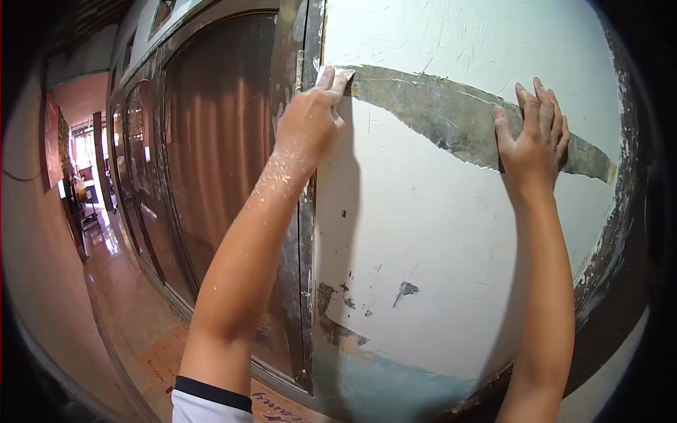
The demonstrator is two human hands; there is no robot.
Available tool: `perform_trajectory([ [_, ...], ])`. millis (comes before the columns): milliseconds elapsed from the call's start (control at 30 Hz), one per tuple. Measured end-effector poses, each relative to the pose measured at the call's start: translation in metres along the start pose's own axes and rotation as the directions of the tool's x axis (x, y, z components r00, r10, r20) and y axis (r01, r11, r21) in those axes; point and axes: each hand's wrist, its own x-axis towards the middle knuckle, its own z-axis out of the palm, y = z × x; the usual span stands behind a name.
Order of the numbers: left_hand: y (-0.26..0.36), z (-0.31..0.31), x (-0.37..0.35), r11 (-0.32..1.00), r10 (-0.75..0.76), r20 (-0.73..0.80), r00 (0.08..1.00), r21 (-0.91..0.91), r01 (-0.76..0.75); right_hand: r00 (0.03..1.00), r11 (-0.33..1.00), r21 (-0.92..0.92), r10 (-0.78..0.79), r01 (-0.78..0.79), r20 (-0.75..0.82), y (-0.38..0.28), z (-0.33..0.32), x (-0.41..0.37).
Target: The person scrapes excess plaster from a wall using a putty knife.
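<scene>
My left hand (pixel 310 123) is raised to the left edge of a white painted panel (pixel 416 225), its fingers closed on a scraper (pixel 345 72). Only a small, paint-smeared part of the scraper shows, against the panel beside the wooden frame. White flakes and dust cling to my left forearm. Farther right, my right hand (pixel 536 137) rests against the panel with fingers spread, holding nothing. Between the hands runs a bare grey-brown strip (pixel 423 106) where the paint is gone, its edges ragged.
Left of the panel stands a dark wooden door frame (pixel 289 233) with a brown curtain (pixel 218 148) behind glass. Printed cardboard (pixel 166 359) lies on the floor. A shiny-floored corridor (pixel 109 261) runs back at left. Dark patches and bluish paint (pixel 395 384) mark the panel's lower part.
</scene>
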Motion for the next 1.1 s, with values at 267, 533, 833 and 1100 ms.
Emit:
perform_trajectory([
  [267, -0.003, 0.002, -0.001, 0.997, 0.02, -0.037, 0.999, -0.068, -0.023, 0.999, 1.0, 0.0, -0.017, 0.017, -0.029, 0.002, 0.002, 0.0],
  [533, 0.001, -0.001, 0.001, 0.997, 0.022, -0.04, 0.999, -0.077, -0.025, 1.0, 1.0, 0.005, 0.005, -0.005, 0.01, -0.003, -0.005, 0.001],
  [833, 0.014, -0.008, -0.005, 0.998, -0.054, 0.067, 0.996, -0.042, 0.057, 1.0, 1.0, -0.007, -0.003, 0.002, -0.007, -0.002, -0.002, 0.002],
  [1100, 0.01, 0.001, 0.004, 0.995, -0.026, -0.069, 0.997, -0.096, 0.02, 1.0, 1.0, 0.019, -0.01, 0.01, -0.025, 0.0, -0.001, 0.001],
])
